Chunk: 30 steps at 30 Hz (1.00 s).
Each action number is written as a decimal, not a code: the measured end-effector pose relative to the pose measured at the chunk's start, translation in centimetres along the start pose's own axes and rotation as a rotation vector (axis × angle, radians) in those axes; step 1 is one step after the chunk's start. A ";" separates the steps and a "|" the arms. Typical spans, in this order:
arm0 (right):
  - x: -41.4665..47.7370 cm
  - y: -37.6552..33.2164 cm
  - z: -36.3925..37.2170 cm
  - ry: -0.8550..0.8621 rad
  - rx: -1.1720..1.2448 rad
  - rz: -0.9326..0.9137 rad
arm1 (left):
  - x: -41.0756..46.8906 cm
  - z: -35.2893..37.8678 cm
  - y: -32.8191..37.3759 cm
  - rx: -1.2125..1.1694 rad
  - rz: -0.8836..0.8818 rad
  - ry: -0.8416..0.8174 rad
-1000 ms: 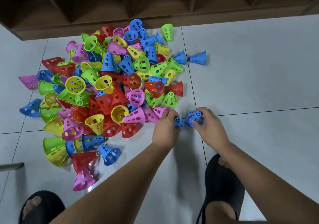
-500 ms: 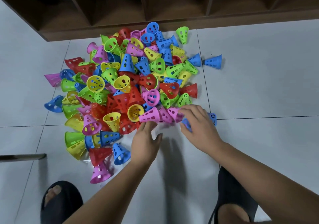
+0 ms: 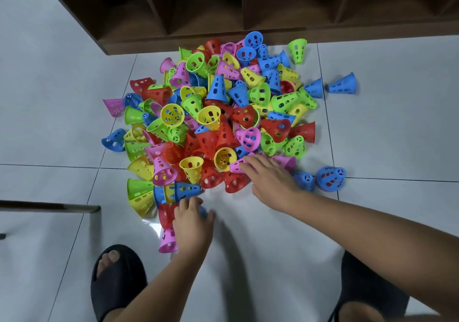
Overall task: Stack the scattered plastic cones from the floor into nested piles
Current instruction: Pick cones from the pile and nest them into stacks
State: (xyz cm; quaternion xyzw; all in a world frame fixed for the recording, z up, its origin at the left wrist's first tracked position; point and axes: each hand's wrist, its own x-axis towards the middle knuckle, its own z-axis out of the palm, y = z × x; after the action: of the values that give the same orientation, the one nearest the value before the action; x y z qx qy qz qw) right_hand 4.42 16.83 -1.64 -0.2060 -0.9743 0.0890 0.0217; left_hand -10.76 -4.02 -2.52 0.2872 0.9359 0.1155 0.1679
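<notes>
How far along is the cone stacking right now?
Barely begun. Done: the blue cone standing apart on the floor by the right arm may be a small nested start, with another blue one beside it. In hand: the left hand is closing over a blue cone at the heap's near edge; the right hand reaches onto a pink cone. Left: nearly the whole mixed heap.

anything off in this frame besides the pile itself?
Nothing damaged. One blue cone lies on its side apart from the heap, at its far right. Two more blue cones sit apart beside the right hand.
</notes>
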 end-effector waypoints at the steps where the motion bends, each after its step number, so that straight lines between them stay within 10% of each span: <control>1: 0.2 0.2 0.3 -0.012 -0.037 -0.001 | -0.2 0.3 0.0 -0.034 -0.013 -0.006; 14: 2.0 1.0 0.3 -0.050 -0.237 0.013 | -1.5 1.4 1.2 -0.238 -0.143 -0.131; 30: -6.8 6.0 -6.5 0.371 0.660 0.487 | -0.9 -1.0 16.6 -0.722 0.328 -0.096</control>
State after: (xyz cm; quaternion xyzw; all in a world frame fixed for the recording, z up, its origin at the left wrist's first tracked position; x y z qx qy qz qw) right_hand 13.56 20.56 3.59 -0.4236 -0.7966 0.3589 0.2392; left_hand -2.15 8.74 3.85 0.3603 0.7680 0.4489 0.2808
